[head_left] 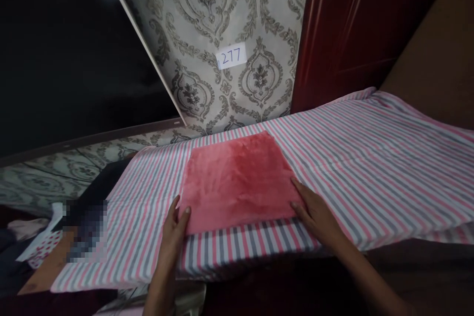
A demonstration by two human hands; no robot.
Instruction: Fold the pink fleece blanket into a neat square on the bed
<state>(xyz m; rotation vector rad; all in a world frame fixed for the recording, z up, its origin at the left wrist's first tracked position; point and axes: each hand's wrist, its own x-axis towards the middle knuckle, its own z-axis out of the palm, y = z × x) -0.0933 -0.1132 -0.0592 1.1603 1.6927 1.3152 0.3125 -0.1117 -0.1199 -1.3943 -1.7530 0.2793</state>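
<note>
A flat, roughly square piece of pink plush fabric lies on a striped cloth in pink, grey and white. Whether the plush piece is folded or a cover, I cannot tell. At its near left corner rests my left hand, thumb on the plush and fingers spread apart along the edge. My right hand touches the right edge near the front corner, its thumb and fingers also apart. Neither hand visibly lifts the fabric.
A large dark screen stands at the left behind the striped surface. Patterned wallpaper with a paper label reading 277 is behind. A dark red door panel rises at the right back. Clothes lie at the far left.
</note>
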